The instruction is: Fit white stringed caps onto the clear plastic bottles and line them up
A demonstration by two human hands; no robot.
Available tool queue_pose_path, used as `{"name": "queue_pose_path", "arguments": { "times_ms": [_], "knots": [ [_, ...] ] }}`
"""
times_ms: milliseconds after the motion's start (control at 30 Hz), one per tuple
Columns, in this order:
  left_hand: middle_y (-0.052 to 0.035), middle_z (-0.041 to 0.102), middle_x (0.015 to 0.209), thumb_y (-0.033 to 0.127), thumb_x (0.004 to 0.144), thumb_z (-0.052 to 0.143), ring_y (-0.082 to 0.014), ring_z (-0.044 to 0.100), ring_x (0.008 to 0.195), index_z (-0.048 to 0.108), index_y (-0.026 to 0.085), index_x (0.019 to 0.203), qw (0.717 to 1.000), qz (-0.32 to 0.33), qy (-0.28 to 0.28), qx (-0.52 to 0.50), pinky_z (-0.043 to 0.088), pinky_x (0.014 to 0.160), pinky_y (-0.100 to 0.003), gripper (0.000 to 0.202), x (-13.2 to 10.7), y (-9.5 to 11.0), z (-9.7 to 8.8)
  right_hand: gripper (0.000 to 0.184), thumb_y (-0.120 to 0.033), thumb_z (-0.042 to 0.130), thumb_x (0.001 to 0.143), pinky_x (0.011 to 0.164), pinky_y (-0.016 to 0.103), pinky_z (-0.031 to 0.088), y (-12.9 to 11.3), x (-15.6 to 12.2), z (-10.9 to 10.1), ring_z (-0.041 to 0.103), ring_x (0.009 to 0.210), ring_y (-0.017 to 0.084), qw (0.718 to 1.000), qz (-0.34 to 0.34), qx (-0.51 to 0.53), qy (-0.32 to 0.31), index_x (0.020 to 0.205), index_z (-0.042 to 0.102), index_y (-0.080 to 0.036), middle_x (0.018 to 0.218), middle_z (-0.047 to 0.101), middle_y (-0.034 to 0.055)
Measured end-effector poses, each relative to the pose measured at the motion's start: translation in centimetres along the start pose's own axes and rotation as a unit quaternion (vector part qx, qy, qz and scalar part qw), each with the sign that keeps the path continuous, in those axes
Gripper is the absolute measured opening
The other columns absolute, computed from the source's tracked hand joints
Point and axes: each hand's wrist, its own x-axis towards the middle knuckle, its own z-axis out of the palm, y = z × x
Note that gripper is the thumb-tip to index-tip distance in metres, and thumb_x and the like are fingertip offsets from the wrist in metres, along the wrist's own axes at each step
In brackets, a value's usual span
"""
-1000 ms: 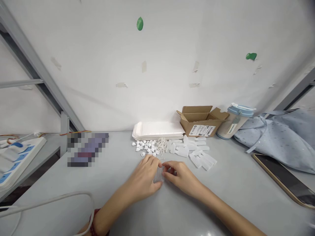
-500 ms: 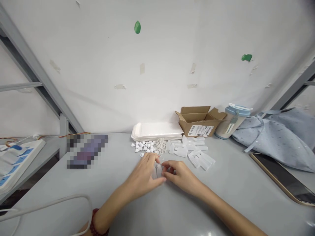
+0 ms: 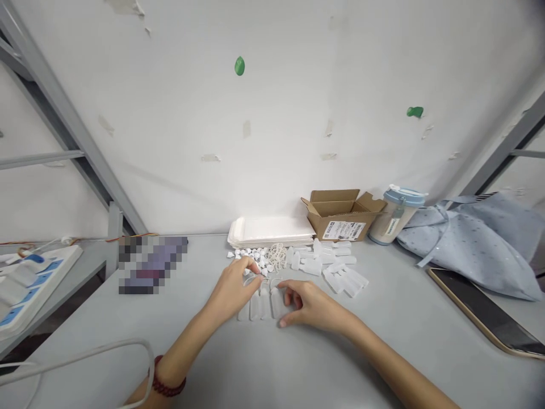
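Observation:
Several small translucent plastic bottles (image 3: 255, 307) lie side by side on the grey table, with thin white loops at their upper ends. My left hand (image 3: 230, 288) is over the upper left of this row, beside the pile of small white caps (image 3: 252, 253). Its thumb and fingers are apart, and nothing shows between them. At the right end of the row, my right hand (image 3: 313, 304) rests beside the last bottle (image 3: 277, 304), fingers curled and thumb apart. Whether it touches that bottle, I cannot tell. A heap of white loops (image 3: 278, 257) lies beyond the hands.
More translucent bottles (image 3: 344, 278) lie to the right. Behind them are stacked white padded envelopes (image 3: 272, 230), an open cardboard box (image 3: 340, 227) and a tumbler (image 3: 394, 218). A phone (image 3: 481, 312) and blue cloth bag (image 3: 468, 244) sit right; a power strip (image 3: 38, 284) is left.
My hands have moved apart, the left one up and leftward toward the caps. The row of bottles between them is now uncovered. The camera view has tilted slightly upward.

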Motion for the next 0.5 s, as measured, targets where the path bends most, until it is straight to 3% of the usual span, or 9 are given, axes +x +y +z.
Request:
{"name": "queue_pose_path", "arguments": {
  "times_ms": [100,500],
  "knots": [
    [0.0001,0.062,0.089,0.029,0.075,0.048,-0.0200,0.056,0.086,0.054,0.022,0.078,1.000,-0.011,0.012,-0.002,0.043,0.070,-0.029,0.010,0.2,0.2,-0.8,0.068,-0.038,0.078,0.057,0.061,0.024,0.039,-0.1,0.0,0.1,0.050,0.069,0.014,1.000,0.005,-0.018,-0.018,0.118,0.056,-0.018,0.080,0.058,-0.0007],
    [-0.0018,0.063,0.097,0.035,0.077,0.050,-0.0222,0.058,0.089,0.055,0.022,0.083,0.997,-0.054,0.062,-0.011,0.045,0.080,-0.036,0.015,0.2,0.3,-2.9,0.052,-0.034,0.077,0.061,0.060,0.024,0.037,-0.1,0.5,1.1,0.051,0.065,0.014,0.997,0.002,-0.079,0.015,0.108,0.060,-0.018,0.077,0.061,-0.0010]
  ]
}}
